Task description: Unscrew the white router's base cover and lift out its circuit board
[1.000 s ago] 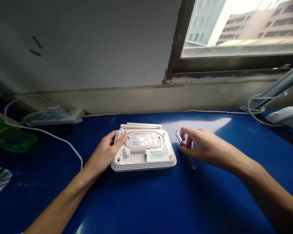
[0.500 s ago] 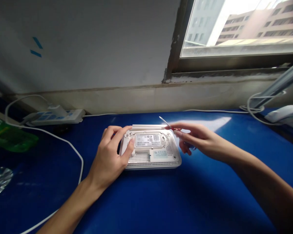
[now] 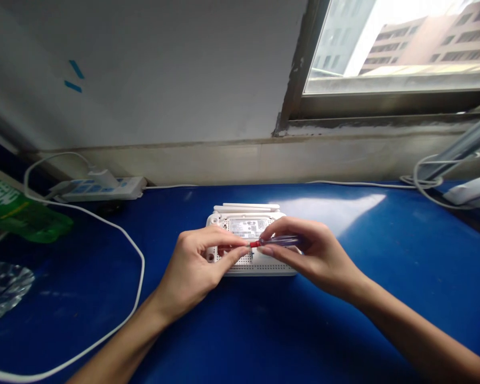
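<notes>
A white router (image 3: 272,269) lies underside up on the blue table, its labels and vent holes showing and its antennas (image 3: 246,208) folded along the far edge. Above it is a screwdriver (image 3: 282,241) with a clear purplish handle and a red collar. My right hand (image 3: 314,250) is closed around the handle, thumb and fingertip near the collar. Thumb and fingers of my left hand (image 3: 204,258) pinch the shaft end just left of the collar. The shaft and tip are hidden by those fingers. Both hands cover part of the router's underside.
A power strip (image 3: 132,188) with a plugged-in charger stands by the wall; its white cable (image 3: 140,266) loops down the left. A green bottle (image 3: 28,216) and clear plastic (image 3: 8,288) lie far left. A metal pole (image 3: 460,146) with coiled cable rises at the right.
My left hand has left the router and now pinches the screwdriver's shaft. My right hand has moved left, turning the screwdriver so it lies nearly level above the router.
</notes>
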### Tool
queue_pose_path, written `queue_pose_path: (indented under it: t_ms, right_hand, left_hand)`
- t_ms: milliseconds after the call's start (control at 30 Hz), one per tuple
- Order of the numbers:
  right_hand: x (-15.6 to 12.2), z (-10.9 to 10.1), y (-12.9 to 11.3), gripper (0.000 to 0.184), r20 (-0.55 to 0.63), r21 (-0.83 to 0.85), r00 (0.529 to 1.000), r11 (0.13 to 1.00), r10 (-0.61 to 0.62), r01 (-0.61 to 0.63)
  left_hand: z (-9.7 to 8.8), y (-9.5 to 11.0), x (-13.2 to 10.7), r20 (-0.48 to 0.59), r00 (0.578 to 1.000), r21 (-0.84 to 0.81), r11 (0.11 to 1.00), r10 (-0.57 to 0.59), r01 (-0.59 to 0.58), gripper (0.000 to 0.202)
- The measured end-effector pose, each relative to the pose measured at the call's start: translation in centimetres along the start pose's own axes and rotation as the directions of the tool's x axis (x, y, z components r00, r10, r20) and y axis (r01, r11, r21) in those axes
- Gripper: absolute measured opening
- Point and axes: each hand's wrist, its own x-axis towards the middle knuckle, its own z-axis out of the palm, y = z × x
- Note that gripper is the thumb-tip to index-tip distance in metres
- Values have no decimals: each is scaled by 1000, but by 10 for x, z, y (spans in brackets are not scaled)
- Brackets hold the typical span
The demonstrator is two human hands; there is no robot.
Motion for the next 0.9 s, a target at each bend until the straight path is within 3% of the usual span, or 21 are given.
queue_pose_path:
  t_ms: [267, 433, 633, 767, 900]
  right_hand:
    - [2, -1, -2, 17, -7, 13, 1000, 1000, 8, -8]
    - [1, -1, -4, 19, -32, 17, 999, 1000, 2, -2]
    - [3, -10, 4, 19, -140, -12, 990, 1000, 1, -3]
    - [5, -13, 8, 22, -153, -38, 988, 998, 35, -42]
    - [5, -12, 9, 22, -154, -38, 987, 998, 41, -47]
  left_hand:
    - [0, -5, 2, -88, 979, -246, 956, -185, 158, 8]
    - [4, -8, 3, -147, 965, -399, 906, -217, 143, 15]
    - [-9, -11, 14, -365, 894, -551, 834, -261, 19, 21]
    - [-14, -9, 18, -306, 900, -663, 748, -310, 32, 21]
    - [-18, -6, 15, -231, 933, -609, 789, -275, 82, 20]
